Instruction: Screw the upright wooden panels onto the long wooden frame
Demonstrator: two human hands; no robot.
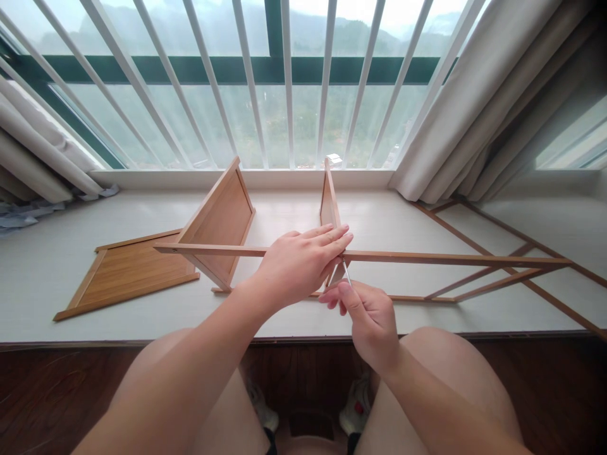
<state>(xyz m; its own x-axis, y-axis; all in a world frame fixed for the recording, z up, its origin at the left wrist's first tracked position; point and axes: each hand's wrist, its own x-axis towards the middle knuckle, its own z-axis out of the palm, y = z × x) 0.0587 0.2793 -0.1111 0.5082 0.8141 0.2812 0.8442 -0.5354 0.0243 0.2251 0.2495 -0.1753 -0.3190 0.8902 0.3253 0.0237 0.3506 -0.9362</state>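
Note:
A wooden shelf frame stands on its side, with a long top rail (427, 257) running left to right. My left hand (298, 262) lies over this rail and the edge of the middle shelf panel (328, 196), fingers stretched out flat. Just below it, my right hand (372, 316) pinches a thin silver rod, which looks like a hex key (346, 272). Its upper end meets the rail by the middle panel; the exact contact is hidden. Farther left, another shelf panel (220, 221) stands upright between the rails.
A loose wooden panel (133, 275) lies flat at the left. Another wooden frame (478, 237) lies at the right, partly behind the first. All rest on a white window ledge (284, 322). White bars (289, 95) and curtains (474, 107) border the back.

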